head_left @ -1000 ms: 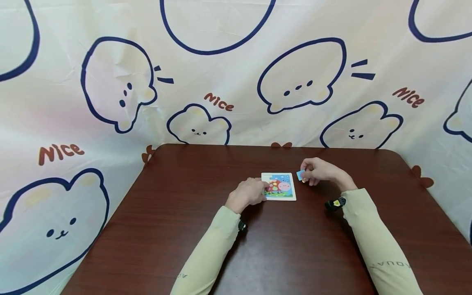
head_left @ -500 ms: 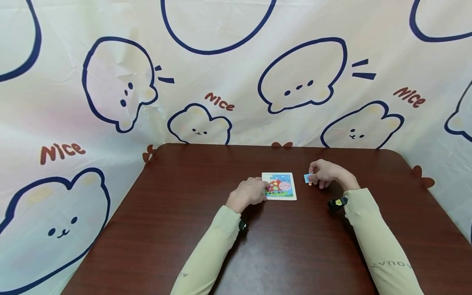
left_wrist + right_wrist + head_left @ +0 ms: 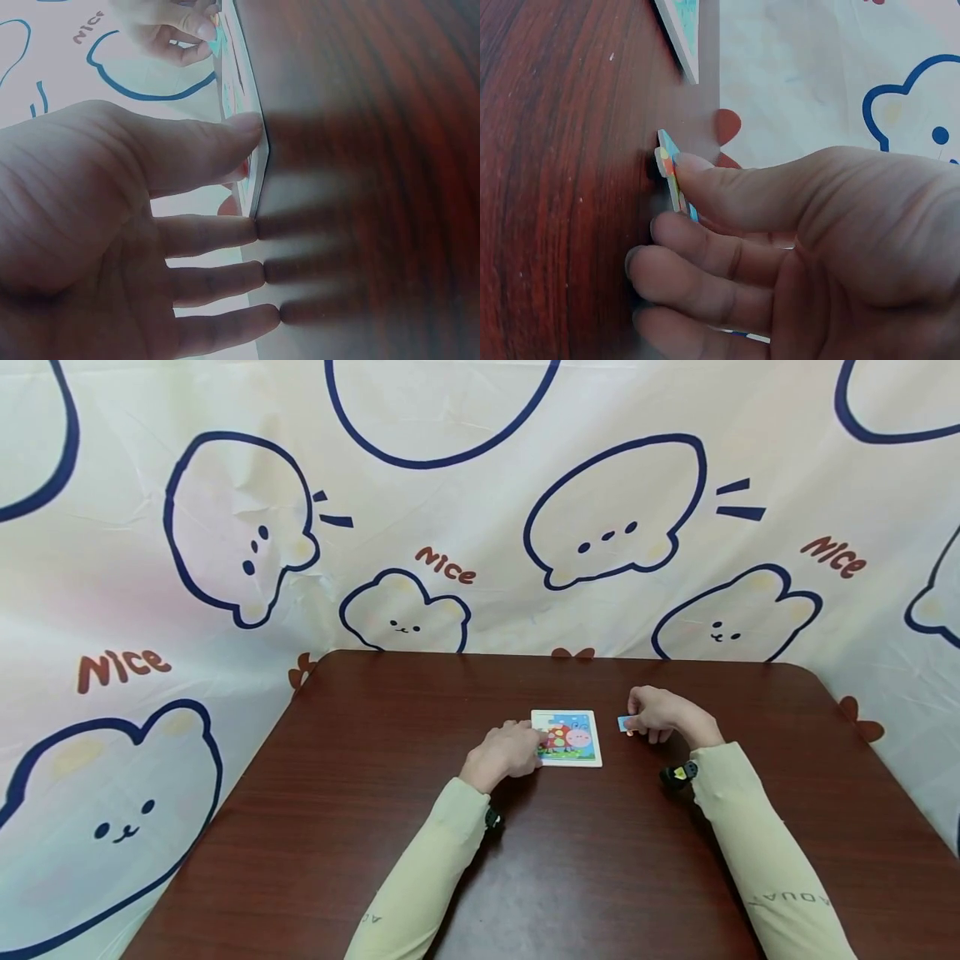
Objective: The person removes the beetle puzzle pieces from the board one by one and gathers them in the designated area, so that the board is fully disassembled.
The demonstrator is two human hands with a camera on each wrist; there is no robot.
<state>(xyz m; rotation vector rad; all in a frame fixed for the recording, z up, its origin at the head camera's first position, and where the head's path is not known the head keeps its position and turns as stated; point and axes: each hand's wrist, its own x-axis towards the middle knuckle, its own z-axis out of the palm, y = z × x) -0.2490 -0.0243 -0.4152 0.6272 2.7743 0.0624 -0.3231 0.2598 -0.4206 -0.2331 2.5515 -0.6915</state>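
A small square jigsaw puzzle [image 3: 562, 713] with a white border lies flat on the table, its picture showing a red spotted bug with a pink face. At its left edge rests my left hand [image 3: 504, 752]. In the left wrist view the thumb presses on the board's edge, while the other fingers [image 3: 217, 281] reach straight down to the tabletop. To the right of the board, my right hand [image 3: 663, 712] pinches a loose blue puzzle piece [image 3: 669, 166] between thumb and fingers, close over the table. Orange and yellow show on the piece's near side.
The brown wooden table [image 3: 420, 827] ends at a far edge just beyond the hands. Behind it hangs a pale cloth [image 3: 495, 510] printed with cartoon bears. Each wrist wears a small black camera [image 3: 678, 774].
The right hand has drawn the puzzle piece a little to the right, away from the board, then stayed nearly still. My left hand has kept its place on the board.
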